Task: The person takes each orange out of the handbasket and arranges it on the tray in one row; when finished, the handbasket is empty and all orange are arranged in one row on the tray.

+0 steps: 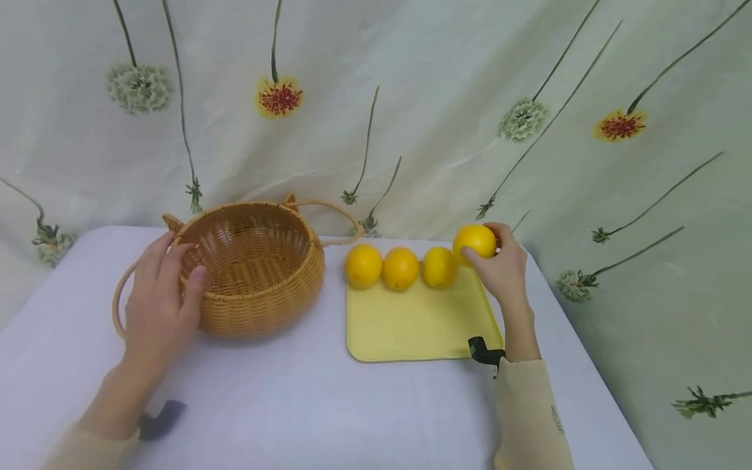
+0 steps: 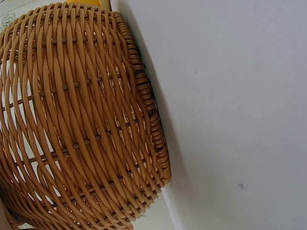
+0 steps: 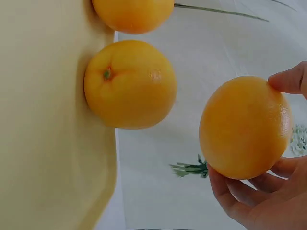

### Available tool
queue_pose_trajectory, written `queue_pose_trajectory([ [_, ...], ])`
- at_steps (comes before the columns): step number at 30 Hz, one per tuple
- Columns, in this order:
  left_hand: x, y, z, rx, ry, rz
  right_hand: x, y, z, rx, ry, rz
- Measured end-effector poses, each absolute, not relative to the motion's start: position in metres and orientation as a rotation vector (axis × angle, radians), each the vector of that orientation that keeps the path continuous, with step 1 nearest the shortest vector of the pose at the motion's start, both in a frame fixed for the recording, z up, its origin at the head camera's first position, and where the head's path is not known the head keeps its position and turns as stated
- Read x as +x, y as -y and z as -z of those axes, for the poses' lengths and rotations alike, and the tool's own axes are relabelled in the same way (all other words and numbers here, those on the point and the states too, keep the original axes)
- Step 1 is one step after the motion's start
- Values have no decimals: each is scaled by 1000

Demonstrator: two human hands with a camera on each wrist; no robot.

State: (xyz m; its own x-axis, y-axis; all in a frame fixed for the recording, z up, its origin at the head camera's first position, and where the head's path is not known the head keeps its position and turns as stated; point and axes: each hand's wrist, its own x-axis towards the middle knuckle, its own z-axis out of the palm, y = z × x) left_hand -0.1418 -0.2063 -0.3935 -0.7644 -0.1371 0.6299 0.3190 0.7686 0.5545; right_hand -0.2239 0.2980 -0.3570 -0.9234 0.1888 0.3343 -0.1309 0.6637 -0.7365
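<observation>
A round orange (image 1: 474, 242) is held in my right hand (image 1: 502, 261), pinched between thumb and fingers; in the right wrist view the orange (image 3: 245, 127) is raised off the yellow tray (image 3: 43, 143). Three more oranges stand in a row along the far edge of the tray (image 1: 411, 326), the nearest orange (image 3: 130, 85) showing its green stem end. My left hand (image 1: 161, 294) grips the left rim of a woven wicker basket (image 1: 264, 313), which has nothing inside. Its woven side (image 2: 81, 120) fills much of the left wrist view.
The basket has loop handles; the right handle (image 1: 331, 203) sticks out toward the oranges. A white cloth (image 1: 329, 418) covers the table. Behind it hangs a pale curtain (image 1: 411, 59) printed with flowers.
</observation>
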Motion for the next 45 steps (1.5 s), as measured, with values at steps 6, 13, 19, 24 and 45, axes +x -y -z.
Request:
queue_pose_trajectory([
  [6, -142, 206, 397, -137, 2289, 870, -227, -308, 367, -116, 2615, -1105],
  [13, -141, 206, 396, -142, 2280, 877, -232, -313, 380, -197, 2680, -1050],
  [19, -142, 206, 394, -143, 2268, 870, -236, -317, 385, -183, 2725, -1047],
  [24, -142, 207, 395, -142, 2272, 861, -239, -317, 393, -177, 2770, -1046],
  [45, -143, 207, 396, -146, 2272, 853, -245, -321, 410, 257, 2873, -1041],
])
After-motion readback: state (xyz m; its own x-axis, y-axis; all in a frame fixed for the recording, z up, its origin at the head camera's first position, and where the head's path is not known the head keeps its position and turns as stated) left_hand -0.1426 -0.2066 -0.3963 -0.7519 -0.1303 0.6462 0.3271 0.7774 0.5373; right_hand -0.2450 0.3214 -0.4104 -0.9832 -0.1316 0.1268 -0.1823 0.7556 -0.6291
